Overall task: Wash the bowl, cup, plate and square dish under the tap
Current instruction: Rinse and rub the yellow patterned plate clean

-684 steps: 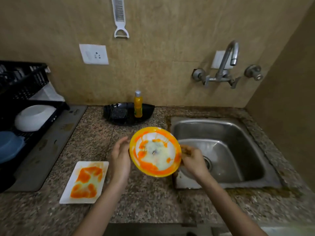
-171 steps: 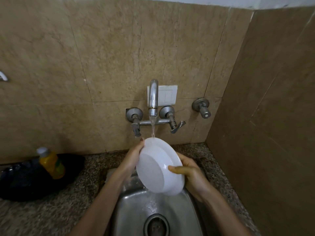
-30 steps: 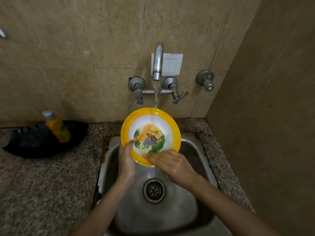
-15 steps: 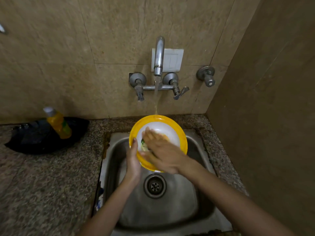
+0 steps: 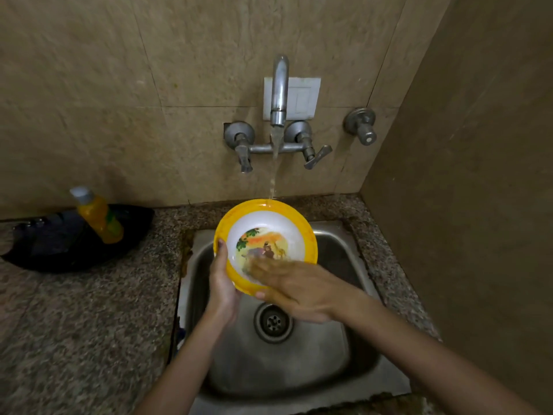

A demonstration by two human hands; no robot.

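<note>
A yellow-rimmed plate (image 5: 269, 223) with a white centre and an animal picture is held tilted over the steel sink (image 5: 344, 363). Water runs from the tap (image 5: 279, 85) onto the plate's top rim. My left hand (image 5: 223, 283) grips the plate's left edge, thumb on the rim. My right hand (image 5: 299, 287) lies flat with fingers spread across the plate's lower face, blurred by motion. The bowl, cup and square dish are out of view.
A black tray (image 5: 59, 250) with an orange soap bottle (image 5: 98, 217) sits on the granite counter (image 5: 74, 339) left of the sink. A tiled wall stands close on the right. The sink drain (image 5: 273, 322) lies below the hands.
My right hand has slid down from the plate's centre to its lower part, uncovering the picture. The plate stays under the running water in my left hand.
</note>
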